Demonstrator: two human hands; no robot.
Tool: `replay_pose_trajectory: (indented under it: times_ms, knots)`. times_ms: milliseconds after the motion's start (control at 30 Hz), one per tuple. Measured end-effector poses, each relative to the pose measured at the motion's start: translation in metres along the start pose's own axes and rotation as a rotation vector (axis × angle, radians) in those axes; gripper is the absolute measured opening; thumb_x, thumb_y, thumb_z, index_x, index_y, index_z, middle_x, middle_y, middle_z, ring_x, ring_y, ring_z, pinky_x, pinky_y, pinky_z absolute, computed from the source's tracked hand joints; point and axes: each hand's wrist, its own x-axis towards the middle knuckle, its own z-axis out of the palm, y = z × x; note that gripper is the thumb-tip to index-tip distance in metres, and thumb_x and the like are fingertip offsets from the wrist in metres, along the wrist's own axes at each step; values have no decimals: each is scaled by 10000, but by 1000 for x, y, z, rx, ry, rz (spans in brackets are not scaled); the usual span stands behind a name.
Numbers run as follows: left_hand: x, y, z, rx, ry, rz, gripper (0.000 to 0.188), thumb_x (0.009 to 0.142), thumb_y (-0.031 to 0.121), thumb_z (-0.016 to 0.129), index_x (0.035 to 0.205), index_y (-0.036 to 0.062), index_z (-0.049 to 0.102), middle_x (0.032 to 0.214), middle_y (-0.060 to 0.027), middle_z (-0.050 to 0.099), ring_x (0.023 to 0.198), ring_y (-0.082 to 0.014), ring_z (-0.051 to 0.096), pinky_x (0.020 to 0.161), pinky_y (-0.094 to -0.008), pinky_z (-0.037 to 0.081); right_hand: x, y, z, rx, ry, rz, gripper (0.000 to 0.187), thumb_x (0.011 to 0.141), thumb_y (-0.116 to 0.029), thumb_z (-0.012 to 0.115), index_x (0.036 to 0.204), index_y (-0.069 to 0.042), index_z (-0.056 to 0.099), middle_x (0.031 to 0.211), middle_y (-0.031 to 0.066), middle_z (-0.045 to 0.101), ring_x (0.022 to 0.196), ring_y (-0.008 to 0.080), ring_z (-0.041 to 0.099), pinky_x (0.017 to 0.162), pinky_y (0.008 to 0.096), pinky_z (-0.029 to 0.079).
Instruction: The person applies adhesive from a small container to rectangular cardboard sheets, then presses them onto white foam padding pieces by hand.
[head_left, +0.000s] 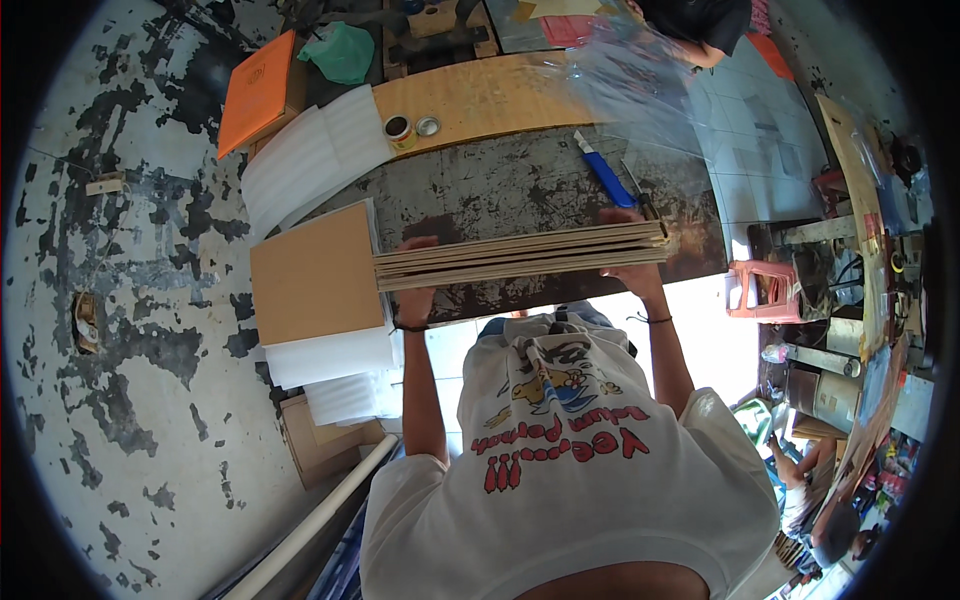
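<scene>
A stack of several brown cardboard sheets (520,255) is held edge-on above the dark, worn tabletop (480,185). My left hand (416,303) grips its left end and my right hand (637,277) its right end, with fingers on the far side and near side. Beyond the stack, toward the right, lies a cutter knife with a blue handle (605,178). A thin dark tool (640,190) is beside it, partly hidden by my right fingers. Left of my left hand, a large brown board (315,270) rests on white foam sheets (330,352).
Farther back are a small open can (400,132), a round lid (428,126), a wooden board (490,95) and clear plastic sheeting (630,85). An orange-topped box (255,90) and green bag (340,52) stand back left. Another person (700,25) is at the far right. A pink stool (765,290) stands right.
</scene>
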Motion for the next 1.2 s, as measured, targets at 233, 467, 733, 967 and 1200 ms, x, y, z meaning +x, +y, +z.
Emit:
replay_pose_trajectory:
  times_ms: [233, 467, 733, 967, 1200]
  knots:
    - [2, -18, -5, -12, -53, -80, 702, 642, 256, 908, 1204, -1, 574, 1246, -153, 622, 1129, -219, 599, 954, -342, 495, 0, 15, 14, 22, 185, -81, 718, 601, -252, 950, 1162, -13, 570, 1165, 104, 631, 1037, 172, 598, 896, 310, 495]
    - [-12, -42, -5, 170, 186, -209, 433, 566, 112, 917, 914, -20, 696, 867, -72, 722, 782, -165, 664, 740, -315, 532, 3, 57, -2, -38, 150, 136, 576, 600, -174, 952, 1041, 6, 629, 949, 59, 701, 885, 153, 645, 808, 313, 517]
    - [-17, -53, -4, 293, 143, -202, 332, 686, 160, 790, 952, -12, 693, 899, -107, 723, 853, -231, 686, 803, -369, 534, 4, 55, -13, -143, 105, 164, 357, 675, -141, 903, 905, 17, 680, 848, 52, 697, 781, 152, 636, 729, 300, 510]
    - [19, -2, 4, -14, 43, -90, 879, 815, 736, 599, 1233, -36, 567, 1317, -161, 595, 1208, -308, 565, 1038, -380, 404, 2, 57, -26, -146, 85, 267, 513, 658, -208, 912, 1031, 23, 646, 1031, 102, 686, 935, 184, 629, 834, 324, 504]
    - [31, 29, 21, 62, 31, 86, 818, 793, 600, 706, 1315, 12, 478, 1320, -203, 576, 1237, -311, 549, 1041, -427, 420, 14, 48, -3, 31, 17, -62, 767, 701, -275, 884, 1305, -34, 478, 1412, 180, 485, 1288, 306, 497, 1064, 437, 420]
